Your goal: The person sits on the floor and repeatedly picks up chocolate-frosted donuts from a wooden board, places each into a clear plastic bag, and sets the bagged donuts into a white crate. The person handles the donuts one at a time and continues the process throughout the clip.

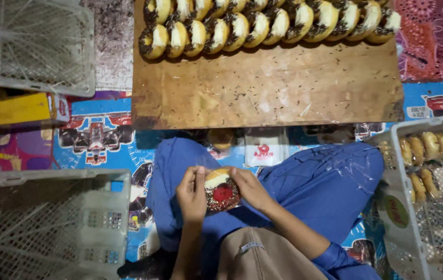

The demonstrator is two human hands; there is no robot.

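My left hand (192,194) and my right hand (251,187) together hold a filled bun (220,190) inside a clear plastic wrapper with a red round label, above my lap in blue trousers (320,184). The bun shows white cream and dark sprinkles. Ahead lies a wooden board (268,88) carrying rows of cream-filled, chocolate-sprinkled buns (263,23) along its far edge. Loose sprinkles dot the bare wood.
A white plastic crate (395,155) on the right holds wrapped buns. An upturned white crate (50,223) stands at lower left, another (34,46) at upper left, with a yellow box (16,109) beside it. A stack of clear wrappers (263,148) lies below the board on a colourful mat.
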